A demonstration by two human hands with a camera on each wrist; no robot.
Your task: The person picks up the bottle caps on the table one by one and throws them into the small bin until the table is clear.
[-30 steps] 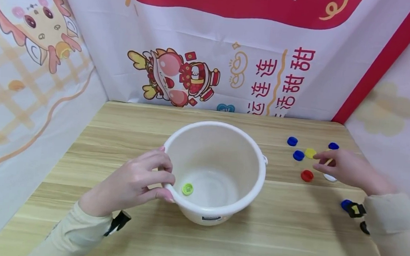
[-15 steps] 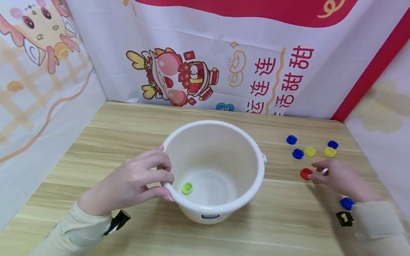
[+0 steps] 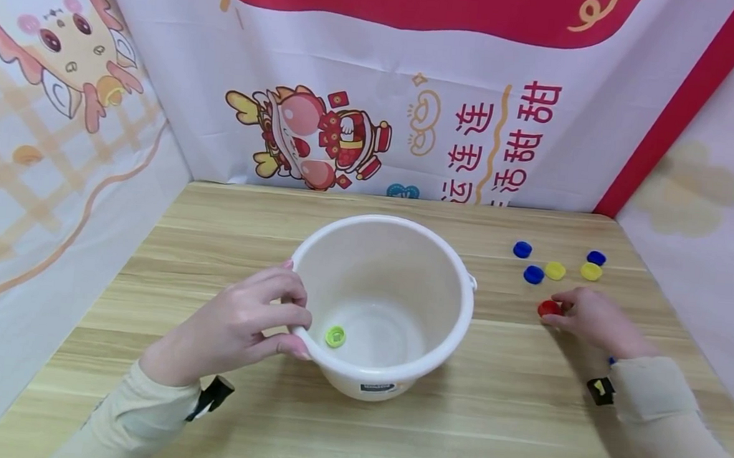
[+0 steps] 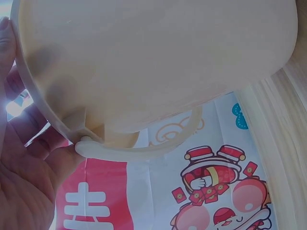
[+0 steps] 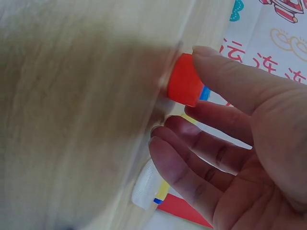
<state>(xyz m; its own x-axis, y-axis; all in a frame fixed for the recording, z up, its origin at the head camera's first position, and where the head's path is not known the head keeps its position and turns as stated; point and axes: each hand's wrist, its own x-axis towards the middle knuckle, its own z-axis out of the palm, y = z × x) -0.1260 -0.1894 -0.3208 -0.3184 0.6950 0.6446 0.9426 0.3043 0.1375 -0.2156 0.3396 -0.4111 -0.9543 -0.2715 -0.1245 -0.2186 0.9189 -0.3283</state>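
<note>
A white plastic bucket [image 3: 377, 371] stands upright on the wooden table, a green bottle cap [image 3: 335, 336] on its floor. My left hand [image 3: 240, 320] grips the bucket's rim on its left side; the bucket's handle [image 4: 144, 152] shows beneath in the left wrist view. Over at the right, my right hand [image 3: 599, 320] pinches a red bottle cap [image 5: 184, 81] between thumb and index finger, at the table surface. The other fingers are loosely bent. Near their tips a white cap [image 5: 146, 187] lies on the table, hidden by the hand in the head view.
Behind the right hand lie blue caps [image 3: 522, 250] and two yellow caps [image 3: 591, 272]. Another blue cap [image 3: 612, 361] is mostly covered by the right sleeve. Printed cloth walls [image 3: 209, 101] border the table at the back and sides.
My right hand has come from near the yellow caps towards the front and left, to the red cap, which it now pinches. The left hand and bucket stay put.
</note>
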